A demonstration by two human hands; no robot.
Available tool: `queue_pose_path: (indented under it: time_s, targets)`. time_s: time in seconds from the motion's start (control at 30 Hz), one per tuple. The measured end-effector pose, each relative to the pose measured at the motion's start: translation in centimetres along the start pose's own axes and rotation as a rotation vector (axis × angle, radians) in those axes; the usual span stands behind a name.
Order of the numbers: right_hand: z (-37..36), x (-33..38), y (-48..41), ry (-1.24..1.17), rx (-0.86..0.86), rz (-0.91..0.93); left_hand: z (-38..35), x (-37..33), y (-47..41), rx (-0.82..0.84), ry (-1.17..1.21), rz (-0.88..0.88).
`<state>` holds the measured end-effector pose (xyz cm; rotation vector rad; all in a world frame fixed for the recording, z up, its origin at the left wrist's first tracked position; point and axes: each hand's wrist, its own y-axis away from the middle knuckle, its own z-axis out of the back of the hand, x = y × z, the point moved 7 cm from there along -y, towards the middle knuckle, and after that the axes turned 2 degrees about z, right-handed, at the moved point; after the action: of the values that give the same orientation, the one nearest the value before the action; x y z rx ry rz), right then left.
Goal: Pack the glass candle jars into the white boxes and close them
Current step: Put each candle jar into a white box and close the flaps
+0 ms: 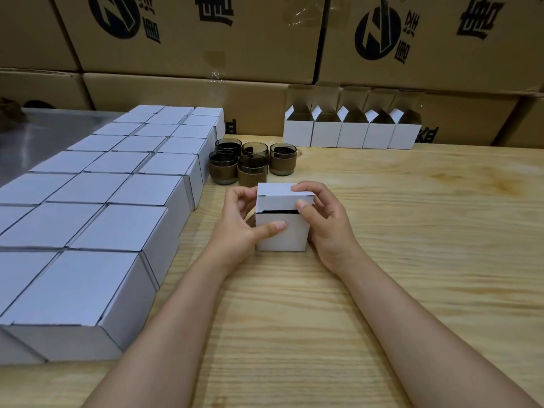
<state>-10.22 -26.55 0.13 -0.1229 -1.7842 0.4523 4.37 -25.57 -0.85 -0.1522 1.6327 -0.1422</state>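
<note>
Light pine-grain wooden tabletop (412, 231) fills the fg & right side. At far left a grey, shiny metal surface (53, 136) adjoins it, w/ a dark brownish item (10, 111) at its far edge, too cut off to ID. Along the back: stacked brown cardboard cartons (191, 33), two tiers visible, printed w/ black round logos (378, 33) & large black characters; clear tape on the seams.
</note>
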Motion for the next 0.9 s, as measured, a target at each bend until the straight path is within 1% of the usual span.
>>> queue_pose_path:
  time_s: [0.33, 0.47, 0.53, 0.8, 0.9]
  targets:
    - [0.05, 0.03, 0.13, 0.041, 0.030, 0.028, -0.11, 0.22, -0.10, 0.008, 0.010, 0.001]
    - [-0.11, -0.01, 0.15, 0.055, 0.032, 0.046, -0.40, 0.00, 0.09, 0.014, 0.181, 0.048]
    - [-0.17, -0.06, 0.11, 0.068, 0.037, 0.047, -0.39, -0.15, 0.14, 0.001, 0.207, 0.049]
    - [-0.04, -0.41, 0.02, 0.043, 0.050, -0.003, -0.14, 0.15, -0.23, 0.026, 0.195, 0.032]
    - [0.04, -0.44, -0.09, 0.002, 0.028, -0.060, -0.24, 0.27, -0.45, -0.001, 0.218, 0.045]
